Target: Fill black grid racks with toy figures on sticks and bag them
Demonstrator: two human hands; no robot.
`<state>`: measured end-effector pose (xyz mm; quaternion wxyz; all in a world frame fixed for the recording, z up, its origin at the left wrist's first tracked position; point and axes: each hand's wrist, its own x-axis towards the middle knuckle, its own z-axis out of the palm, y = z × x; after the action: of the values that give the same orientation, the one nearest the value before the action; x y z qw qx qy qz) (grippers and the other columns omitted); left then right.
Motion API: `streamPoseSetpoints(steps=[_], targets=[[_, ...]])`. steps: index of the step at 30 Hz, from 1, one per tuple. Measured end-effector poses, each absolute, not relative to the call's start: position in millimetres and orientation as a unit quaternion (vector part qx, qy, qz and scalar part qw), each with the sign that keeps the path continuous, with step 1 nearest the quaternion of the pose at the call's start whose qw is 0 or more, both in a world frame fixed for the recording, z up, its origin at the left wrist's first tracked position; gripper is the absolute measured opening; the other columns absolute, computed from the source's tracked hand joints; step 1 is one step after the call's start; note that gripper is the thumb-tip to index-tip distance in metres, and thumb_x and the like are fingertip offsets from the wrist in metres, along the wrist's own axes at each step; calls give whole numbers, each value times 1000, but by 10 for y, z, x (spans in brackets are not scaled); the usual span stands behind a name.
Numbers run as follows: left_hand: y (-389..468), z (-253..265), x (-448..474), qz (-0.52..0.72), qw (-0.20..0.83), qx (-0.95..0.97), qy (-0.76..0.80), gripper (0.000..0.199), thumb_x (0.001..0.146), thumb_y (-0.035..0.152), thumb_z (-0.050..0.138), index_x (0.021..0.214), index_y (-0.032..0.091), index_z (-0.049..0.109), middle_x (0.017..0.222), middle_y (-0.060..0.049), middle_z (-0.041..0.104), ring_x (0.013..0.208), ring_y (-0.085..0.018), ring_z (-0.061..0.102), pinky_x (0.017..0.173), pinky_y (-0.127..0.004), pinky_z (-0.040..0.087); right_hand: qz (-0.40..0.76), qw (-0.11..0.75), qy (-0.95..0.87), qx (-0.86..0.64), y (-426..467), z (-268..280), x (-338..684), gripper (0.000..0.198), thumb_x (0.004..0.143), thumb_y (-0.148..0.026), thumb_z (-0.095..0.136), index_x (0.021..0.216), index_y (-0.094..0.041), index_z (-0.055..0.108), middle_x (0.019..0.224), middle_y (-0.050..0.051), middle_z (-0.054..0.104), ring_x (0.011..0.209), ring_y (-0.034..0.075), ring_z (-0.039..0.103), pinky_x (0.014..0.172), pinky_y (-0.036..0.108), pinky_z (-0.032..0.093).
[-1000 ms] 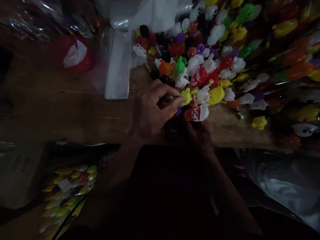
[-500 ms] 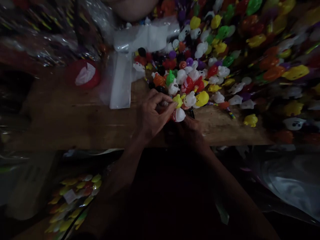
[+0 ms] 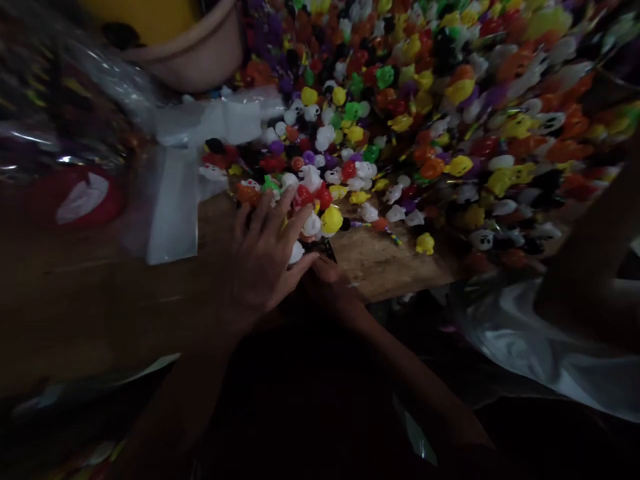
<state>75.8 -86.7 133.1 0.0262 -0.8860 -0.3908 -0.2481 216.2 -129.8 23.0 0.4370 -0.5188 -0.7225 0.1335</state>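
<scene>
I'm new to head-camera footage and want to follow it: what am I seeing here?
No machine here: these are a person's bare hands, left and right, filmed by a camera on that person's head, looking forward and down. Many small colourful figures lie on a wooden table, with clear plastic bags further left. The left fingers are spread, with no clear hold; a white piece shows beside the thumb. It is too dark to tell whether the right hand holds anything.
</scene>
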Motion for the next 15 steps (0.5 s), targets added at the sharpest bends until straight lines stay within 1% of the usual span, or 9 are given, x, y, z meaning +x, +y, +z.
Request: streamPoseSetpoints(steps=[2,5,6,8,10,12,13,15], targets=[[-823,1265,778,-235,24,-885,-401,59,90,33,67,145,19,51,152,-12,53,145,-40,42,117,-58,34,104,447,-706,-539,-1402,352,2401,21,101,-26,50,111,-18,66,99,8,72,87,18,67,77,30,57],[-765,1189,760,-252,35,-879,-405,55,91,37,65,142,18,54,145,-12,60,145,-37,44,115,-52,38,-1,418,-642,-643,-1486,533,2915,24,99,-27,50,113,-22,68,106,8,72,91,20,69,78,33,56],[-753,1178,755,-257,38,-877,-404,55,92,37,64,142,18,54,145,-12,60,145,-36,44,116,-52,38,-49,396,-604,-690,-1479,571,3075,24,99,-28,50,111,-22,70,104,8,72,86,20,68,73,32,54],[-741,1181,762,-263,42,-876,-403,56,92,35,64,144,19,53,146,-12,59,146,-36,43,118,-52,35,-80,311,-569,-757,-1426,611,3306,28,98,-30,51,118,-21,69,110,11,70,87,22,67,69,32,51],[-737,1205,782,-256,36,-879,-400,58,91,35,64,146,19,51,147,-12,58,147,-36,41,119,-53,33,-65,216,-557,-799,-1343,616,3414,31,96,-28,53,120,-18,68,112,14,68,88,24,65,67,32,47],[-730,1228,797,-245,28,-883,-400,59,92,38,64,146,19,51,148,-12,57,147,-36,41,119,-54,33,-40,163,-556,-814,-1260,601,3447,28,95,-25,51,113,-14,70,107,17,68,85,25,62,66,33,44],[-723,1233,796,-242,25,-884,-400,59,92,42,63,145,20,52,148,-12,57,147,-36,41,119,-54,33,-32,155,-559,-814,-1228,589,3454,27,95,-24,50,108,-13,70,104,18,67,84,25,61,66,34,43],[-699,1223,775,-241,22,-883,-402,59,94,49,59,144,20,53,148,-12,57,147,-36,42,120,-54,32,-15,173,-574,-800,-1196,561,3464,28,95,-24,46,103,-13,70,102,20,67,84,27,60,66,36,41]])
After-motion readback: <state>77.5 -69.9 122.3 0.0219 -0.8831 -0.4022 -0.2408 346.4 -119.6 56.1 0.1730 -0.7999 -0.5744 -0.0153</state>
